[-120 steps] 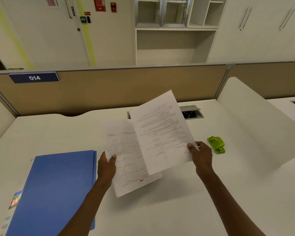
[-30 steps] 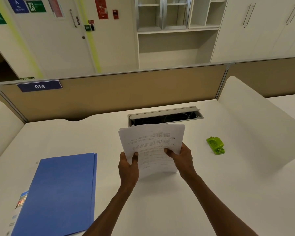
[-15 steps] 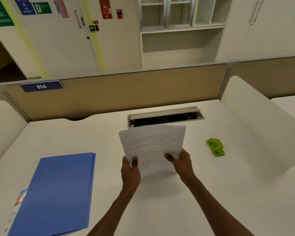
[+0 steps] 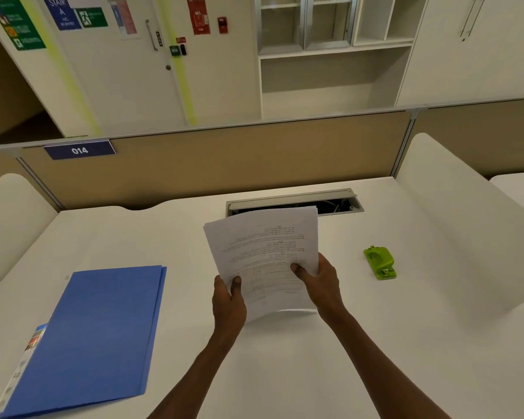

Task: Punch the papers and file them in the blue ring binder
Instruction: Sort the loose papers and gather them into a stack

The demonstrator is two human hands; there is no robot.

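A stack of printed papers [image 4: 265, 246] stands nearly upright at the middle of the white desk [image 4: 285, 373], its bottom edge bent against the desk top. My left hand [image 4: 228, 300] grips the stack's lower left edge, thumb on the front. My right hand [image 4: 322, 281] grips the lower right edge the same way. The blue ring binder [image 4: 97, 334] lies closed and flat at the left front of the desk. A small green hole punch [image 4: 380, 263] sits on the desk to the right of the papers, apart from both hands.
An open cable tray slot [image 4: 294, 202] is set into the desk behind the papers. A tan partition [image 4: 224, 164] closes the back, and white curved side panels [image 4: 466, 225] bound the desk left and right.
Four seconds ago the sheets were held apart, one in each hand; now they form one squared stack. Over the last second the stack has tilted slightly and the hands have barely shifted.
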